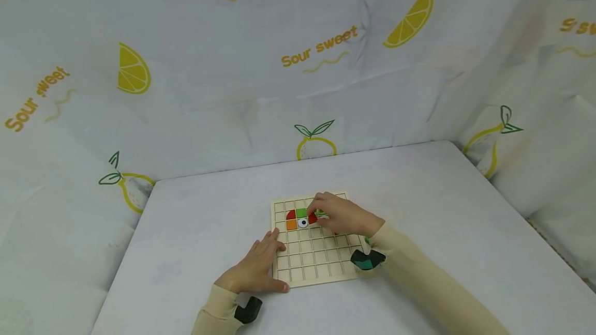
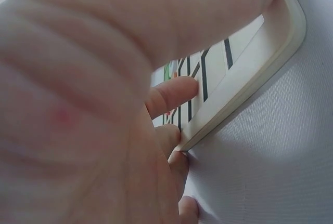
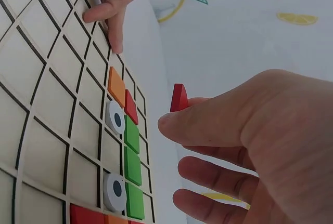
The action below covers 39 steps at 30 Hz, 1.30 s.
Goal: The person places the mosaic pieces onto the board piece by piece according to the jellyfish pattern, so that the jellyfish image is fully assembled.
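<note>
A wooden grid board (image 1: 307, 260) lies flat on the table. My left hand (image 1: 258, 268) rests at its left edge, fingers spread, the thumb by the near corner; the left wrist view shows the palm (image 2: 78, 130) close up against the rim. Over the board's far part, my right hand (image 1: 342, 213) pinches a small red tile (image 3: 179, 97) between thumb and fingertips, raised off the grid. Set in the cells are an orange square (image 3: 116, 85), a red tile (image 3: 131, 106), several green squares (image 3: 132, 134) and two white eye discs (image 3: 115, 117). My right hand hides part of this pattern in the head view.
More red tiles (image 3: 87, 215) sit at the bottom of the right wrist view, with an orange one beside them. The table (image 1: 209, 211) has a white cover. Behind it hangs a white cloth (image 1: 195, 118) printed with lemons and lettering.
</note>
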### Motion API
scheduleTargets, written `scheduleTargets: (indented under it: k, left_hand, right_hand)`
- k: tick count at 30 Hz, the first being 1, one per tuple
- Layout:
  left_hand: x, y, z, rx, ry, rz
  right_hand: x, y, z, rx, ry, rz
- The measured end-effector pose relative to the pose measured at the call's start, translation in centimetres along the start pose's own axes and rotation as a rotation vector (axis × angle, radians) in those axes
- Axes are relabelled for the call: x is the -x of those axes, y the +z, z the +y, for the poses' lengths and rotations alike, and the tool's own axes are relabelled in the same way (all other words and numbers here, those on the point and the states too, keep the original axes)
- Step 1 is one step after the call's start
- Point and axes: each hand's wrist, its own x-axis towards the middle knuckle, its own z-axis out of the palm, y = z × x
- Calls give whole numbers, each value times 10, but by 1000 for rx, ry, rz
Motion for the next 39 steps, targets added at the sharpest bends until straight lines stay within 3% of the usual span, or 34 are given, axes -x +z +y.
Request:
scheduleTargets:
  k: [11, 20, 26, 39]
  left_hand:
    - [2, -2, 1, -1, 22, -2]
    - [2, -3, 1, -9, 29, -5]
    - [1, -1, -3, -24, 32, -5]
    - [1, -1, -2, -23, 29, -4]
  right_hand:
    - [-23, 29, -8, 83, -83, -6]
    - [-29, 45, -16, 226, -122, -28]
    - [-32, 51, -19, 372, -191, -50]
    - [-31, 55, -19, 250, -183, -14]
